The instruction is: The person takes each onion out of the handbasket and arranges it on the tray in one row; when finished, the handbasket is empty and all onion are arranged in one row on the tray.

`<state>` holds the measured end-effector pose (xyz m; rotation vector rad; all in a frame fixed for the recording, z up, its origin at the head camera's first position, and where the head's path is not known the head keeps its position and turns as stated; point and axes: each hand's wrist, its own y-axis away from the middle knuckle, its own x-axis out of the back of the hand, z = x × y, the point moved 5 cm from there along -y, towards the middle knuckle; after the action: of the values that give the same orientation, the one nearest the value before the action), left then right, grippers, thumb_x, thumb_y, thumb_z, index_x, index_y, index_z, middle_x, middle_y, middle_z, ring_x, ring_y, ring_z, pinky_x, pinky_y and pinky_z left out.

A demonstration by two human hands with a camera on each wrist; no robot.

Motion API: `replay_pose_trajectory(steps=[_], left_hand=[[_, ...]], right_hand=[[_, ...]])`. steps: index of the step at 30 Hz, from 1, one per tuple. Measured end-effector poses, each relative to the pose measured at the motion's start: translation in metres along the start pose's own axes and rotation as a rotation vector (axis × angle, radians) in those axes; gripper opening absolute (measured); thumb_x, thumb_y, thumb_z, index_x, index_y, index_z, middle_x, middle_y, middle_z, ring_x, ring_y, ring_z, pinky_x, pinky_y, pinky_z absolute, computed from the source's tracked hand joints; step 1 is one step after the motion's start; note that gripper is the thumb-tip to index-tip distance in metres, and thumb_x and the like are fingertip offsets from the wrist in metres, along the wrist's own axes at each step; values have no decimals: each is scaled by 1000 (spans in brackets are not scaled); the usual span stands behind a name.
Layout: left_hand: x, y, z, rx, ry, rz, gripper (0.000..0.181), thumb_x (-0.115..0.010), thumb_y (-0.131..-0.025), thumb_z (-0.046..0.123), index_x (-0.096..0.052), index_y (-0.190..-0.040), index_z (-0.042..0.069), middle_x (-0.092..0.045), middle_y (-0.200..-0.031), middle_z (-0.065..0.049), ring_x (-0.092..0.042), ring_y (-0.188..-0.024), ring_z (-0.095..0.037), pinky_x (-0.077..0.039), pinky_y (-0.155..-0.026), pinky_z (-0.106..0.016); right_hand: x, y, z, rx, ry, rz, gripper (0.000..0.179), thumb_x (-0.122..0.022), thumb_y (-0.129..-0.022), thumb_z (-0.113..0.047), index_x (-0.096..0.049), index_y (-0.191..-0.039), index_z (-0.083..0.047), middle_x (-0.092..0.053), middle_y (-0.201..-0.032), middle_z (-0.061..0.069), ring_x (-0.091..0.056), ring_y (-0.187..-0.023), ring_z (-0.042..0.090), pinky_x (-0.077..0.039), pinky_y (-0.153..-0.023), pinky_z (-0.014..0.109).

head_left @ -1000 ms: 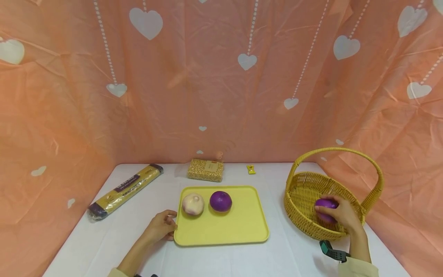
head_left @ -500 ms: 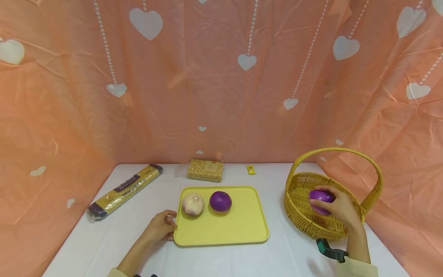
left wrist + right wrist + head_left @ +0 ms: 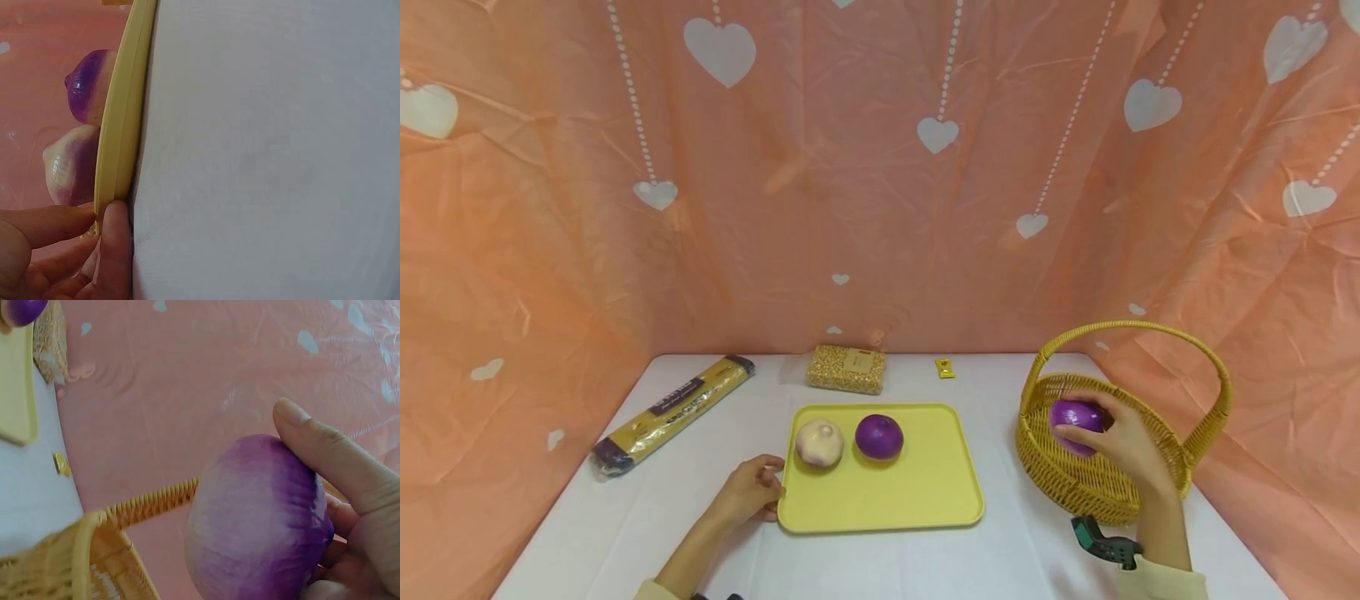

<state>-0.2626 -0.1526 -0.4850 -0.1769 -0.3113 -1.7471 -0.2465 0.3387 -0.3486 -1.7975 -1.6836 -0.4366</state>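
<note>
My right hand (image 3: 1120,437) grips a purple onion (image 3: 1072,417), raised over the yellow wicker basket (image 3: 1056,487) under its handle. In the right wrist view the thumb lies along one side of that onion (image 3: 253,519), with fingers curled behind it. At the left edge of the yellow tray (image 3: 910,500), my left hand (image 3: 747,492) pinches the rim; the left wrist view shows thumb and a finger on either side of the tray wall (image 3: 122,131). A pale onion (image 3: 819,443) and a second purple onion (image 3: 879,437) sit side by side on the tray's left half.
Behind the tray lies a bag of grain (image 3: 846,370), with a small yellow packet (image 3: 944,368) to its right. A long yellow-and-purple package (image 3: 673,414) lies slanted at the left on the white tabletop (image 3: 1000,392). A heart-patterned curtain (image 3: 880,208) surrounds the table.
My right hand has lifted the purple onion from the basket's floor and moved it up and to the left, still over the basket. The left hand and tray stay put.
</note>
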Motion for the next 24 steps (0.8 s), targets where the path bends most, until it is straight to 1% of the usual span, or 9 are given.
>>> replay_pose_trajectory(steps=[5,8,13,15,17,20,24], left_hand=[[0,0,1,-1,2,-5,46,-58,-80,-8,-43,-123,-14,-51,-81,-11,-57,-58,-17,-58,-51,-31],[0,1,1,4,5,-3,46,-58,-80,-8,-43,-123,-14,-51,-81,-11,-57,-58,-17,-58,-51,-32],[0,0,1,3,7,1,46,-58,-80,-9,-44,-123,-14,-51,-81,-11,-58,-58,-17,-58,-51,-32],[0,0,1,1,9,0,46,-58,-80,-8,-44,-123,-14,-51,-81,-11,-58,-58,-17,-58,-51,-32],[0,0,0,-1,9,0,46,-58,-79,-8,-44,-123,-14,-51,-81,-11,-58,-58,-17,-58,-51,-31],[0,0,0,0,11,0,46,-58,-80,-8,-43,-123,-14,-51,-81,-10,-57,-58,-16,-58,-51,-31],[0,0,0,0,13,0,46,-58,-80,-8,-43,-123,-14,-50,-82,-10,-57,-58,-16,-58,-51,-31]], right_hand=[[-9,-2,-16,49,-19,-7,54,-74,-80,-23,-51,-126,-7,-45,-128,19,-46,-112,41,-50,-88,55],[-19,-6,-25,104,-40,-11,52,-76,-77,-21,-54,-122,-7,-49,-125,16,-48,-110,37,-51,-89,52],[-38,-15,-40,210,-79,-27,48,-78,-75,-15,-58,-117,-6,-54,-122,13,-52,-108,31,-51,-88,33],[-45,-18,-44,236,-98,-34,46,-78,-74,-14,-59,-116,-6,-54,-123,12,-52,-108,30,-50,-87,26],[-51,-20,-48,259,-131,-40,46,-78,-74,-12,-59,-115,-6,-54,-123,13,-52,-109,30,-49,-87,21],[-60,-24,-52,274,-167,-47,47,-79,-72,-10,-60,-115,-6,-54,-123,11,-51,-111,30,-48,-88,20],[-71,-28,-56,293,-183,-60,47,-80,-71,-11,-61,-114,-6,-55,-123,11,-52,-110,29,-50,-89,29]])
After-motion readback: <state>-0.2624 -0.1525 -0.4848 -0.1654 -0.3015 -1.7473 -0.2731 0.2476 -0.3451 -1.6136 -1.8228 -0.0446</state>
